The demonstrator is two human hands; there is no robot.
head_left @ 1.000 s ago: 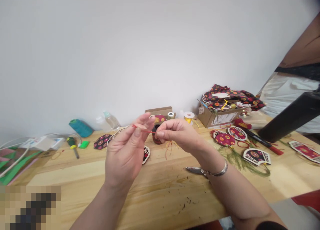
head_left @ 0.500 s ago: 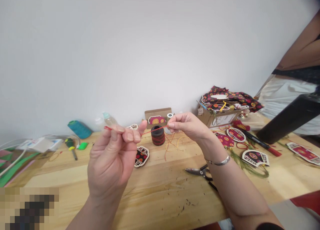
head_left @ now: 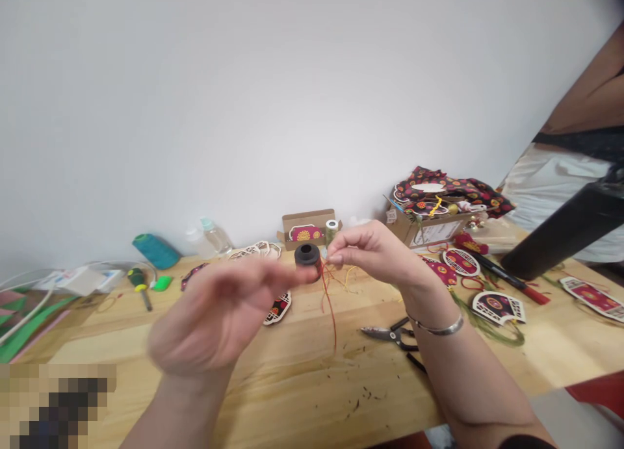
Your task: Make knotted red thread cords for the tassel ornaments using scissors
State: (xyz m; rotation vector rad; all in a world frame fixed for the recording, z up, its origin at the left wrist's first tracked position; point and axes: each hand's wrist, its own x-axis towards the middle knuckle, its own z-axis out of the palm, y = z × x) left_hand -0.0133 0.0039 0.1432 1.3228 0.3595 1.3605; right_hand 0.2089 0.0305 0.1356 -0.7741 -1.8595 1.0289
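My right hand [head_left: 370, 251] is raised over the wooden table [head_left: 302, 371], its fingertips pinched on a thin red thread [head_left: 330, 303] that hangs down from them. My left hand [head_left: 219, 312] is smeared by motion in front of me, reaching toward the dark spool of red thread [head_left: 307, 255]; its fingers cannot be made out. The thread no longer runs to the left hand. A silver bangle sits on my right wrist. Small scissors [head_left: 392, 335] lie on the table just under my right forearm.
Patterned lantern cut-outs [head_left: 497, 306] and a red-black marker [head_left: 507, 277] lie to the right. A cardboard box of fabric pieces [head_left: 429, 225], a small open box [head_left: 307, 225], a teal spool [head_left: 155, 251], bottles and a screwdriver [head_left: 139, 283] line the wall. Another person [head_left: 575, 176] sits at far right.
The thread was stretched taut between both hands. Now the left hand has let it go and swings right, blurred, and the thread hangs from my right hand.
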